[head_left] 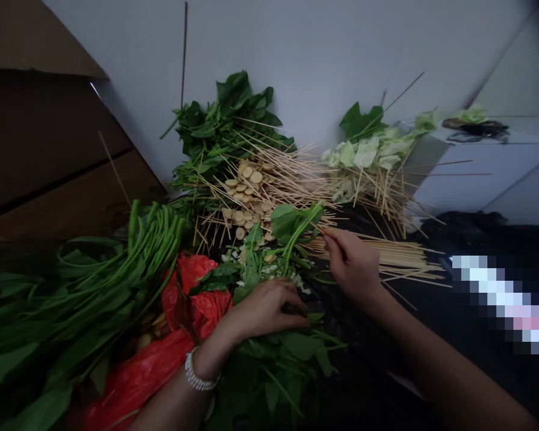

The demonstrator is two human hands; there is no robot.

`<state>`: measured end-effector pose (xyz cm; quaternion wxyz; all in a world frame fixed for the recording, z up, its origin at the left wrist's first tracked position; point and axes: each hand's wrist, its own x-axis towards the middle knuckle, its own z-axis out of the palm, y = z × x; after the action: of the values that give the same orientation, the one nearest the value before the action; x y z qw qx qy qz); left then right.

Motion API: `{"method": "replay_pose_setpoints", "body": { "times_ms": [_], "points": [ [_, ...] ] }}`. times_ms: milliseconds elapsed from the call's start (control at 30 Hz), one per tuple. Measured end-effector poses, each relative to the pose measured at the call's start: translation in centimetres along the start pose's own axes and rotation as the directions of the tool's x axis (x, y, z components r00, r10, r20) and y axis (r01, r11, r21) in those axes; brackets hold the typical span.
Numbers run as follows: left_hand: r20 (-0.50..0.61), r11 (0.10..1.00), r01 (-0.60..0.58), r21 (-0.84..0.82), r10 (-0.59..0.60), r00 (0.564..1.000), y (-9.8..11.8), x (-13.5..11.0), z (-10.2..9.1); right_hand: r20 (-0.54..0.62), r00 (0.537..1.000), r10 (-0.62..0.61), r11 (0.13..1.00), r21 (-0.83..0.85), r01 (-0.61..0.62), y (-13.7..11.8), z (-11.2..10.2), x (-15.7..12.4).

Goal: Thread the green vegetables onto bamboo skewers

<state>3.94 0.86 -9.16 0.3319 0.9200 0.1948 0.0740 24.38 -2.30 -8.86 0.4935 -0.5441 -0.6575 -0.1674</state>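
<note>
My right hand pinches a thin wooden skewer near its end, thumb against fingers. At the skewer's far end hangs a bunch of leafy greens, stems and leaves folded together. My left hand, with a beaded bracelet at the wrist, reaches down into a pile of loose leafy greens. Its fingers are curled round some of them, the tips partly hidden. Just right of the raised bunch lies a stack of bare wooden skewers.
Skewered potato-like slices are heaped behind my hands, with skewered greens beyond. Skewered cabbage leans at back right. Long-stemmed greens and a red plastic bag lie left. A white wall closes off the back.
</note>
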Motion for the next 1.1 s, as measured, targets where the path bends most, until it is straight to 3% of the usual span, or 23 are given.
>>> {"method": "replay_pose_setpoints", "body": {
  "times_ms": [133,200,300,367,433,467,533,600,633,667,700,800,900,1100],
  "points": [
    [0.05,0.999,-0.03,0.014,0.029,0.998,-0.1,0.0,0.4,0.007,1.0,-0.009,1.0,0.002,0.009,0.0,0.1,-0.1],
    [0.016,0.999,-0.021,-0.027,0.021,1.0,-0.1,0.0,0.3,0.02,1.0,-0.005,1.0,0.009,0.004,0.0,0.0,-0.1],
    [-0.136,0.986,0.02,-0.165,-0.043,0.99,-0.1,0.0,-0.3,0.016,1.0,0.013,1.0,0.009,-0.013,0.0,-0.1,0.0],
    [-0.271,0.962,0.051,-0.27,-0.126,0.954,-0.4,0.0,-0.9,-0.011,1.0,0.028,1.0,0.001,-0.028,0.0,-0.2,0.1],
    [-0.43,0.933,0.086,-0.35,-0.242,0.87,-0.9,-0.1,-1.6,-0.04,0.998,0.044,0.999,-0.006,-0.044,0.0,-0.4,0.2],
    [-0.518,0.918,0.1,-0.384,-0.304,0.799,-1.3,-0.1,-1.9,-0.054,0.997,0.051,0.999,-0.011,-0.052,0.1,-0.5,0.3],
    [-0.681,0.886,0.093,-0.454,-0.412,0.605,-1.9,-0.3,-2.5,-0.078,0.995,0.057,0.998,-0.016,-0.059,0.1,-0.6,0.3],
    [-0.762,0.845,0.023,-0.534,-0.493,0.42,-2.4,-0.4,-3.0,-0.076,0.996,0.045,0.999,-0.023,-0.047,0.0,-0.6,0.2],
    [-0.767,0.817,-0.03,-0.576,-0.528,0.364,-2.6,-0.5,-3.1,-0.059,0.998,0.028,0.999,-0.026,-0.03,-0.1,-0.5,0.1],
    [-0.753,0.78,-0.082,-0.62,-0.562,0.341,-2.7,-0.6,-3.2,-0.031,1.0,0.002,1.0,-0.024,-0.003,-0.2,-0.4,-0.1],
    [-0.729,0.739,-0.128,-0.661,-0.593,0.344,-2.7,-0.6,-3.3,0.001,0.999,-0.035,0.999,-0.018,0.035,-0.3,-0.3,-0.3],
    [-0.651,0.625,-0.215,-0.751,-0.643,0.404,-2.5,-0.7,-3.3,0.103,0.981,-0.162,0.987,0.021,0.161,-0.8,0.4,-1.0],
    [-0.601,0.546,-0.26,-0.796,-0.662,0.448,-2.0,-0.6,-3.1,0.18,0.96,-0.214,0.977,0.043,0.209,-1.2,0.9,-1.5],
    [-0.512,0.473,-0.221,-0.853,-0.678,0.528,-1.4,-0.8,-3.2,0.245,0.939,-0.242,0.97,0.061,0.235,-1.6,1.0,-1.8]
  ]
}}
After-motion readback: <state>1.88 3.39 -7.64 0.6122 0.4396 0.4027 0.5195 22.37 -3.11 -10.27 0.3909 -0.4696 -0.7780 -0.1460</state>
